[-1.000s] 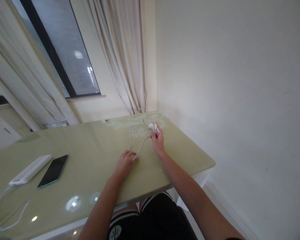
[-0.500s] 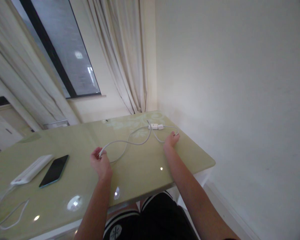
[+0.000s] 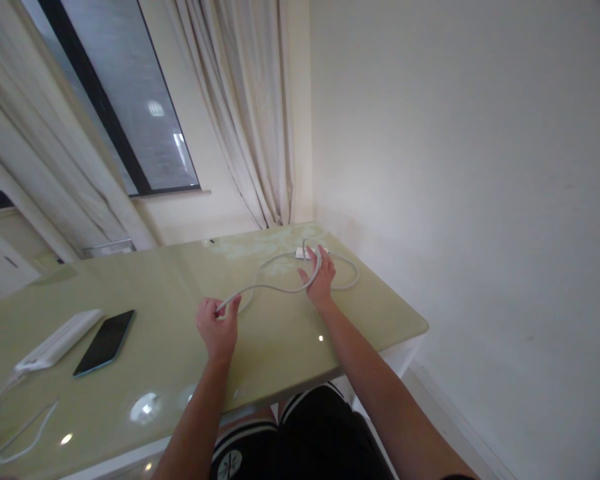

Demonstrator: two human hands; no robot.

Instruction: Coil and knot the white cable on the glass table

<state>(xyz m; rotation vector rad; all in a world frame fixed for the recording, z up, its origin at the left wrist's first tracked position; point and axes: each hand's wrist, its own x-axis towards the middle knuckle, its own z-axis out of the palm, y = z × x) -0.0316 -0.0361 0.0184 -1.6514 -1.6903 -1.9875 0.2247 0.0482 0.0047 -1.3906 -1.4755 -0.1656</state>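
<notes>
A thin white cable (image 3: 275,288) lies in loops on the pale green glass table (image 3: 145,347). My left hand (image 3: 219,327) pinches one end of the cable near the table's middle, slightly raised. My right hand (image 3: 321,277) is further back and to the right, its fingers curled over the cable next to a small white connector block (image 3: 303,253). A loop of the cable (image 3: 351,273) curves round to the right of that hand.
A black phone (image 3: 105,342) and a white power strip (image 3: 55,340) lie at the left, with another white cord (image 3: 17,433) trailing at the near left edge. Curtains, a window and a plain wall stand behind. The table's right edge (image 3: 410,313) is close to the cable.
My right hand has moved left from the table's right side back to the connector, taking hold of the cable. My left hand has shifted slightly right, still pinching the cable end.
</notes>
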